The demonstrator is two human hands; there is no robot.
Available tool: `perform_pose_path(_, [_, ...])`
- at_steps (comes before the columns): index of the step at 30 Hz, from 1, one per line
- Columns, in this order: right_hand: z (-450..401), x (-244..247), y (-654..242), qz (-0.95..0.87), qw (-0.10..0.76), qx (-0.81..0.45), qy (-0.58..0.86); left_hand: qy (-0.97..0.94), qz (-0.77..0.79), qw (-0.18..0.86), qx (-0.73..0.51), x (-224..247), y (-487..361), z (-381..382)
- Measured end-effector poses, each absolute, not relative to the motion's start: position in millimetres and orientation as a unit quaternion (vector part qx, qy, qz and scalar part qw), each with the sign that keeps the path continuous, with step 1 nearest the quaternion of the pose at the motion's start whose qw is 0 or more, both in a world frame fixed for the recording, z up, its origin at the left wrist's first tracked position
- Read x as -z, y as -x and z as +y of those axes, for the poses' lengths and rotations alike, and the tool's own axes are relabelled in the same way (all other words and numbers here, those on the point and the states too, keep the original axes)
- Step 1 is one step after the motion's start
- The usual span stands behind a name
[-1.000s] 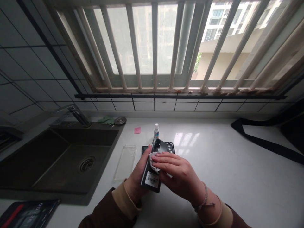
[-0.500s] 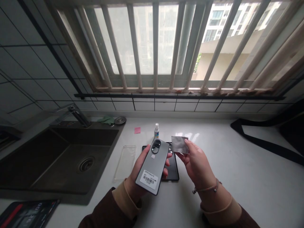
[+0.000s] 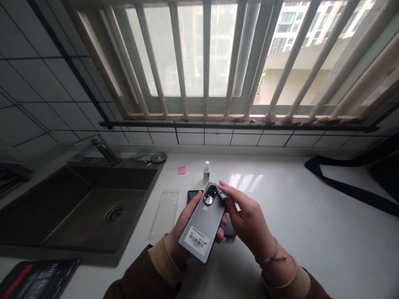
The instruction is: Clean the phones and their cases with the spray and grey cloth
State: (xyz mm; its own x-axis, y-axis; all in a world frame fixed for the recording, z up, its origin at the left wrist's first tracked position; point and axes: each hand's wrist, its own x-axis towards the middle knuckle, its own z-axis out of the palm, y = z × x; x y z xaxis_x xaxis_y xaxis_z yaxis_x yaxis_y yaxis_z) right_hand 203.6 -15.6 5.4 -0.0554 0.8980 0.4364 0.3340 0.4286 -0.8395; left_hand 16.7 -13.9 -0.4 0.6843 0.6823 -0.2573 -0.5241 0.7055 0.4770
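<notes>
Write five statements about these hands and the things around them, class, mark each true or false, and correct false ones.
1. The left hand holds a grey rectangular phone. True.
2. The phone's white barcode label sits beside the camera lenses. False: the label is toward the phone's opposite end.
3. The right hand holds a small grey cloth. True.
4. The small white plastic bottle lies on its side. False: the bottle stands upright.
5. The clear plastic phone case lies on the smooth white countertop. True.

The dark brown sleeves (image 3: 137, 272) ended in tan cuffs (image 3: 162, 258); a thin, pale braided bracelet (image 3: 272, 258) circled the right wrist (image 3: 264, 245).
</notes>
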Motion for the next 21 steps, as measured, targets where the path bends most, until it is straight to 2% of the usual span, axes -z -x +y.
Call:
perform_pose_path(4, [-16.4,-6.7,-202.3,-0.692,0.508,-0.263,0.441,-0.181,0.208,0.903,-0.328,-0.1,-15.7,-13.6])
perform_pose_path(12, [-9.2,-0.7,-210.0,-0.583,0.475,-0.308,0.582,-0.148,0.225,0.911,-0.313,-2.6,-13.8,-13.1])
perform_pose_path(16, [-2.4,2.8,-214.8,-0.567,0.455,-0.325,0.605,-0.135,0.23,0.914,-0.305,-4.2,-13.9,-12.5])
perform_pose_path(21, [-8.0,3.5,-208.2,-0.605,0.469,-0.25,0.593,-0.133,0.245,0.915,-0.291,-2.2,-15.5,-11.8])
